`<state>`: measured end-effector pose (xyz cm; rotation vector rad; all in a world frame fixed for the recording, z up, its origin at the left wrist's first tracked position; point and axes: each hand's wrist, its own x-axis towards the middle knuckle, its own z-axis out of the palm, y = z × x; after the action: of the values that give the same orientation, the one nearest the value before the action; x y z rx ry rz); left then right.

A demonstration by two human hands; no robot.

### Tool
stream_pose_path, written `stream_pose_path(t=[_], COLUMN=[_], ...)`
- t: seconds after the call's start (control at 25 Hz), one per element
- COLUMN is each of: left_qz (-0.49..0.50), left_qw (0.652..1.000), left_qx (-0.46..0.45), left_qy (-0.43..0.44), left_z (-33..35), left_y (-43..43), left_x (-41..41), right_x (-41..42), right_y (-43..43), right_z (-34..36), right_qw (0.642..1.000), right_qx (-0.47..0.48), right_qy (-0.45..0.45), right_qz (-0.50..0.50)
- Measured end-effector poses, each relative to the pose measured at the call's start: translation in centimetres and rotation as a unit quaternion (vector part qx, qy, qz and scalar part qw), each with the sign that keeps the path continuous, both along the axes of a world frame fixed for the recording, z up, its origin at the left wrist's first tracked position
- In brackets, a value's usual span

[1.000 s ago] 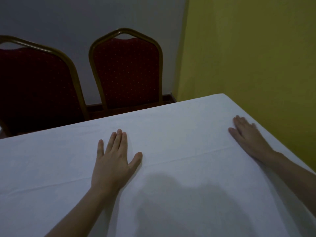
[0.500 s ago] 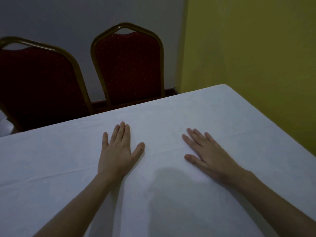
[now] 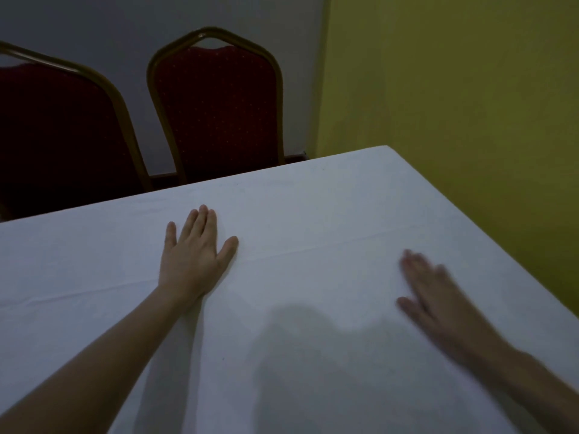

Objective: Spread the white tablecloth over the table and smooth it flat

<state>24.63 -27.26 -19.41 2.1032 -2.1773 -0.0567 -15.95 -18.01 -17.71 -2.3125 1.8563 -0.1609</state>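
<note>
The white tablecloth (image 3: 313, 208) covers the whole table top and hangs over its far and right edges. A faint fold crease runs across it from left to right. My left hand (image 3: 194, 258) lies flat on the cloth near the middle, fingers straight and pointing away from me. My right hand (image 3: 435, 296) is flat on the cloth to the right, fingers straight, blurred by motion.
Two red padded chairs with gold frames, the left chair (image 3: 53, 126) and the right chair (image 3: 219, 104), stand behind the table's far edge against a grey wall. A yellow wall (image 3: 454, 89) runs close along the table's right side. My shadow falls on the near cloth.
My right hand slid from the right edge in to the middle, and is now moving back toward the right. My left hand stays pressed in place.
</note>
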Motion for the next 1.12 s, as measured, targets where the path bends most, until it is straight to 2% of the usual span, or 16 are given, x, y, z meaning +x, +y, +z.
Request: stream_pose_path(t=[0.08,0.16,0.24,0.32,0.4,0.52,0.64,0.76,0.88,0.96,1.0,1.12], left_qz=[0.006,0.004,-0.008,-0.013,0.013,0.031,-0.009,-0.064,-0.089,-0.082,-0.075,-0.068], left_qw=[1.000,1.000,0.998,0.995,0.997,0.997,0.991,0.982,0.982,0.985,0.987,0.995], left_qx=[0.002,0.004,-0.014,-0.021,0.008,0.061,0.135,0.177,0.162,0.148,0.139,0.068], left_qy=[-0.011,-0.031,-0.068,-0.092,-0.076,-0.019,0.001,-0.021,-0.035,-0.034,-0.030,-0.019], left_z=[0.3,0.9,1.4,1.8,2.4,2.1,3.5,7.5,12.9,17.9,20.3,28.5], left_y=[0.2,0.7,1.3,1.7,2.8,5.9,9.7,14.4,17.8,20.7,21.9,24.1], left_x=[0.0,-0.4,-1.3,-2.2,-3.0,-3.9,-3.6,-1.6,0.5,2.7,3.7,6.6], right_x=[6.4,10.8,12.6,12.6,12.4,12.9,13.1,14.7,16.5,18.8,20.0,23.1], right_y=[1.4,2.7,3.0,3.4,4.0,4.3,4.7,6.9,8.7,10.7,11.5,12.1], right_z=[-0.2,-0.5,-0.6,-1.0,-1.1,-0.8,0.0,2.7,7.5,13.3,16.2,25.7], right_qw=[0.987,0.970,0.980,0.996,0.998,0.996,0.997,0.992,0.993,0.991,0.991,0.993], right_qx=[-0.025,-0.013,-0.019,-0.045,-0.054,-0.002,0.008,0.080,0.096,0.117,0.109,0.009], right_qy=[0.000,-0.003,-0.023,-0.026,-0.017,0.019,0.064,0.098,0.038,-0.030,-0.051,-0.096], right_qz=[0.162,0.242,0.195,0.069,-0.023,-0.084,-0.049,0.027,0.052,0.054,0.052,0.067])
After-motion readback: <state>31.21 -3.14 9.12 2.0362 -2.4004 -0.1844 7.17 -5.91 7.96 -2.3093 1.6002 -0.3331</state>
